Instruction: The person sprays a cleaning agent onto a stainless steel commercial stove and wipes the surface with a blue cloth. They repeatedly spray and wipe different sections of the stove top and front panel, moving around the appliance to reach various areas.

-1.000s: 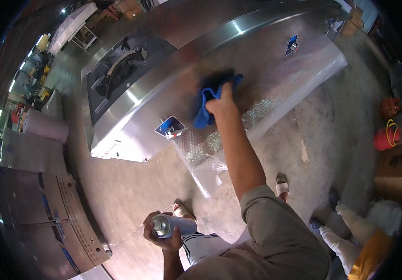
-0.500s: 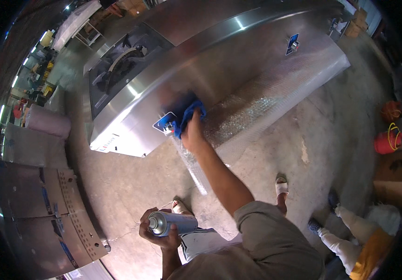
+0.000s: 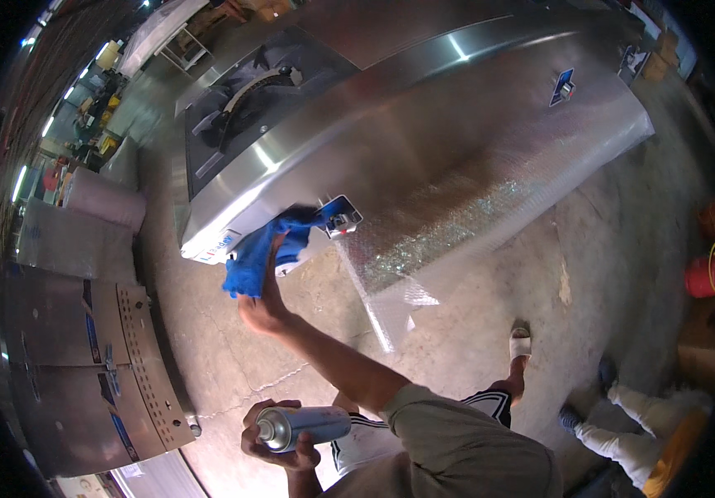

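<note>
In my right hand is a blue cloth, its folds spread over the front left part of a stainless steel stove. Just right of the cloth, a metal control fitting on a blue plate sticks out from the front panel. My left hand grips a spray can low in front of me, lying nearly level with its nozzle end to the left. A black burner sits in the stove's top.
Bubble wrap hangs along the stove's lower front. Steel units stand at left, beside wrapped rolls. At right are a person's legs, a red container and a cardboard box.
My right hand has moved left with the cloth, from beside the control fitting to the panel's left end. The cloth is more spread out. My left hand still holds the can.
</note>
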The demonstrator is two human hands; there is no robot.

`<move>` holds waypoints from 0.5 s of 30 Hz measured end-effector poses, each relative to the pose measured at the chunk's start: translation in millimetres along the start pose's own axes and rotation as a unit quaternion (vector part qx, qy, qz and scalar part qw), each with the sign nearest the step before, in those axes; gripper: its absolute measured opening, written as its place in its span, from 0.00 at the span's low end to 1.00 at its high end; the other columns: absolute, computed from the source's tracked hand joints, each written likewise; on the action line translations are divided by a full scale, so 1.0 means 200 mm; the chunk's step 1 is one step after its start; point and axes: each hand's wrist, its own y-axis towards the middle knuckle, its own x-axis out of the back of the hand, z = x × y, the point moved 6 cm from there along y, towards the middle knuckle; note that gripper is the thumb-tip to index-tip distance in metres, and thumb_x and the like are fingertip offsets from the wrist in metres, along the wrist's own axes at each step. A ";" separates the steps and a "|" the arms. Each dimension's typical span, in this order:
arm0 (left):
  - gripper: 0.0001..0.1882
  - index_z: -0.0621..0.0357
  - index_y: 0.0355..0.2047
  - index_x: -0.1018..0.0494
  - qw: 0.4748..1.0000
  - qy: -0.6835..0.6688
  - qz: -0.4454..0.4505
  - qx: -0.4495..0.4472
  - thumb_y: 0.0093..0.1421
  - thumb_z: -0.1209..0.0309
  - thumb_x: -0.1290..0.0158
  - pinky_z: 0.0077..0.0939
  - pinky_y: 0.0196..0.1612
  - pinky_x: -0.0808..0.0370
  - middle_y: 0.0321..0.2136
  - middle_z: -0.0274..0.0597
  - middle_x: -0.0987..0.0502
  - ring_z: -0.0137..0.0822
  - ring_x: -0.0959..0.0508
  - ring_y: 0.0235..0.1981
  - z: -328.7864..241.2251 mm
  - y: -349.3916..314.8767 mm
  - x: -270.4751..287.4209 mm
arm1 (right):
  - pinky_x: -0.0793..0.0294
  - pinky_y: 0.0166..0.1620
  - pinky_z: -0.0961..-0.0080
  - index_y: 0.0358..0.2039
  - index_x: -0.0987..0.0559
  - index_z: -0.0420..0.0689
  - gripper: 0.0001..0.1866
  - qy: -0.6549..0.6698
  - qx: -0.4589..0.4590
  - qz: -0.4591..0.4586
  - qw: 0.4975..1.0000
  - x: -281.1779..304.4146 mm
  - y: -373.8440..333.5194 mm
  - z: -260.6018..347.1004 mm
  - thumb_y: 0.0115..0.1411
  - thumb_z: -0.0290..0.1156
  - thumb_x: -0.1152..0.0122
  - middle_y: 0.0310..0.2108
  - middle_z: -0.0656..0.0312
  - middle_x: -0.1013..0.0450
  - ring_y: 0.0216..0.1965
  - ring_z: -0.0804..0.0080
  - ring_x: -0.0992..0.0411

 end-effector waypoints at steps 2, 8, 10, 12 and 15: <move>0.39 0.51 0.60 0.50 1.000 0.018 -0.019 -0.001 0.59 0.52 0.38 0.38 0.31 0.19 0.46 0.63 0.32 0.47 0.21 0.31 0.00 -0.01 0.07 | 0.79 0.74 0.40 0.74 0.72 0.32 0.47 -0.122 0.098 -0.060 0.986 0.09 0.13 0.07 0.73 0.40 0.54 0.74 0.27 0.82 0.75 0.30 0.82; 0.39 0.51 0.60 0.49 0.999 -0.004 -0.040 0.003 0.58 0.54 0.39 0.38 0.29 0.18 0.47 0.62 0.32 0.47 0.22 0.31 -0.01 -0.01 0.11 | 0.75 0.77 0.51 0.72 0.68 0.25 0.46 -0.107 0.043 -0.367 0.923 0.72 0.70 0.23 0.73 0.46 0.60 0.75 0.30 0.76 0.78 0.38 0.75; 0.40 0.52 0.61 0.50 1.000 -0.011 -0.024 0.001 0.58 0.54 0.38 0.38 0.29 0.18 0.47 0.62 0.32 0.47 0.21 0.31 -0.01 0.01 0.09 | 0.74 0.77 0.50 0.74 0.65 0.26 0.43 -0.044 -0.053 -0.434 0.898 0.91 0.79 0.23 0.74 0.46 0.64 0.76 0.30 0.74 0.78 0.37 0.73; 0.41 0.52 0.61 0.50 1.000 -0.027 0.009 0.006 0.58 0.52 0.37 0.39 0.31 0.18 0.48 0.62 0.32 0.47 0.21 0.32 0.00 0.04 0.02 | 0.75 0.76 0.47 0.74 0.64 0.28 0.44 -0.075 -0.093 -0.433 0.894 0.89 0.75 0.15 0.74 0.49 0.64 0.76 0.30 0.73 0.77 0.33 0.73; 0.45 0.52 0.63 0.49 0.990 -0.085 0.098 0.049 0.56 0.51 0.32 0.41 0.36 0.17 0.51 0.61 0.31 0.47 0.19 0.35 0.02 0.12 -0.18 | 0.79 0.75 0.40 0.73 0.68 0.27 0.48 -0.205 -0.028 -0.262 0.943 0.73 0.61 0.06 0.71 0.46 0.56 0.74 0.25 0.77 0.75 0.25 0.77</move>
